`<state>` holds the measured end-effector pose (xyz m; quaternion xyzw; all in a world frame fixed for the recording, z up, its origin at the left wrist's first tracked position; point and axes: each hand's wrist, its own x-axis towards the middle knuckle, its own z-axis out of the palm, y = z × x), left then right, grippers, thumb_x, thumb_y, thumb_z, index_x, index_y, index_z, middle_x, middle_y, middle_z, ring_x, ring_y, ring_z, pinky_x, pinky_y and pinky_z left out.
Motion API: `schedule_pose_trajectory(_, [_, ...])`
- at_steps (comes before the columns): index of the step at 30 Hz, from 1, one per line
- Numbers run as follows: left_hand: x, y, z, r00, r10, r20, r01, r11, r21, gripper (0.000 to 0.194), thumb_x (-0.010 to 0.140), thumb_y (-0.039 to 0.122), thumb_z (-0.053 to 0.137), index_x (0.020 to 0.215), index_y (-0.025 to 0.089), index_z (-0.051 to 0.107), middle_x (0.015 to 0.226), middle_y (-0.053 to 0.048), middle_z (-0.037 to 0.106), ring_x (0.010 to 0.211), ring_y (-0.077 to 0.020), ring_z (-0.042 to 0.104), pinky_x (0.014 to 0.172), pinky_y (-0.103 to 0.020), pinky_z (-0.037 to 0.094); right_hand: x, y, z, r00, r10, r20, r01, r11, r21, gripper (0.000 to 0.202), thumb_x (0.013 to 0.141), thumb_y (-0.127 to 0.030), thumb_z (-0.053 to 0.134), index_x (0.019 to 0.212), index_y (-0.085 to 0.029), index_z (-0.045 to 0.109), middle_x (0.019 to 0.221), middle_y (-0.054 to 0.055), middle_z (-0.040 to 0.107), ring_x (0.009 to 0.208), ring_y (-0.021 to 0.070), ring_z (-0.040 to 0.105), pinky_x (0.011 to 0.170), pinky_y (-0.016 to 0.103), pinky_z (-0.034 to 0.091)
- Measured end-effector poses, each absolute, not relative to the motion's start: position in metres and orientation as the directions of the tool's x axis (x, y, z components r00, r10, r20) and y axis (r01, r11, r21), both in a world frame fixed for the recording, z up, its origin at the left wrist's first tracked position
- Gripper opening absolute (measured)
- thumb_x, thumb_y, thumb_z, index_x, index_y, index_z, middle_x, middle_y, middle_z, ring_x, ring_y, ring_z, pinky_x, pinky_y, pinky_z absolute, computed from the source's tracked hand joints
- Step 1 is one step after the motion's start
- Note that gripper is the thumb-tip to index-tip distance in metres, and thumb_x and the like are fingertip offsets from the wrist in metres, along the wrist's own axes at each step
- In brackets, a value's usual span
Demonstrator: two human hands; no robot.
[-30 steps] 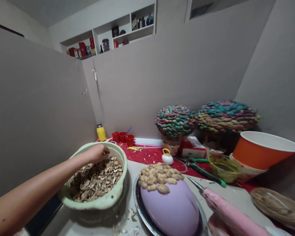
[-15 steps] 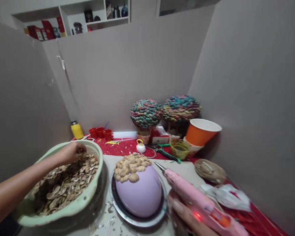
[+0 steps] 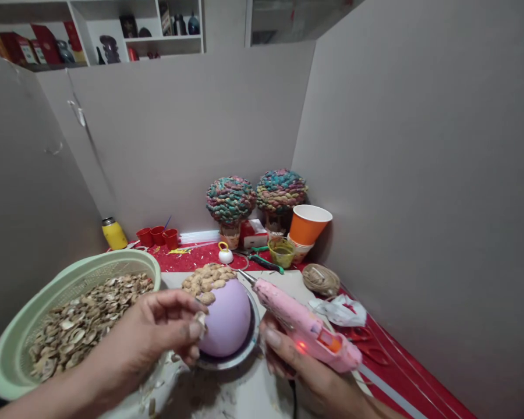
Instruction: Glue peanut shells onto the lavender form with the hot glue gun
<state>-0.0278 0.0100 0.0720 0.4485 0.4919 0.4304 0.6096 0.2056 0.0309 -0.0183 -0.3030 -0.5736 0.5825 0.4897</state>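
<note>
The left hand (image 3: 163, 329) had left the basin (image 3: 76, 285) pinching a shell (image 3: 201, 319); right hand (image 3: 299, 358) gripped glue gun (image 3: 303, 320); peanuts (image 3: 209, 278) topped the balloon (image 3: 227, 320), front bare.

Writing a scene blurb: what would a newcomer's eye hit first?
Likely the pink glue gun in the right hand, right of centre, its red light on. Left of it sits the lilac dome, peanut shells covering part of it. Two multicoloured ornaments stand at the back; a green basket of loose shells fills the lower left.
</note>
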Motion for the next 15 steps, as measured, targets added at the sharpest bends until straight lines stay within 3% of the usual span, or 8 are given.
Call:
schedule_pose_trajectory(4, [0.01, 0.001, 0.046, 0.252, 0.93, -0.267, -0.185, 0.318, 0.93, 0.03, 0.059, 0.03, 0.087, 0.079, 0.016, 0.07, 0.062, -0.001, 0.065, 0.052, -0.0114, 0.06, 0.052, -0.021, 0.049, 0.205, 0.024, -0.004, -0.403, 0.889, 0.218, -0.194, 0.149, -0.97, 0.039, 0.085, -0.057, 0.062, 0.08, -0.018, 0.058, 0.059, -0.003, 0.046, 0.052, 0.0099, 0.04, 0.049, 0.023, 0.034])
schedule_pose_trajectory(11, [0.034, 0.01, 0.028, 0.195, 0.961, -0.199, -0.24, 0.243, 0.94, 0.035, 0.055, 0.032, 0.089, 0.076, 0.018, 0.065, 0.062, 0.001, 0.066, 0.051, -0.0103, 0.06, 0.053, -0.02, 0.049, 0.199, 0.022, 0.009, -0.359, 0.911, 0.205, -0.239, 0.122, -0.963, 0.037, 0.08, -0.052, 0.068, 0.083, -0.017, 0.058, 0.075, 0.002, 0.056, 0.068, 0.0146, 0.052, 0.063, 0.027, 0.045])
schedule_pose_trajectory(15, [0.035, 0.013, 0.028, 0.195, 0.961, -0.197, -0.24, 0.241, 0.94, 0.035, 0.054, 0.032, 0.09, 0.075, 0.018, 0.065, 0.065, 0.001, 0.068, 0.055, -0.0098, 0.06, 0.06, -0.021, 0.05, 0.199, 0.027, 0.009, -0.339, 0.903, 0.265, -0.17, 0.218, -0.961, 0.037, 0.081, -0.051, 0.066, 0.073, -0.018, 0.052, 0.067, -0.003, 0.045, 0.059, 0.0108, 0.04, 0.053, 0.023, 0.036])
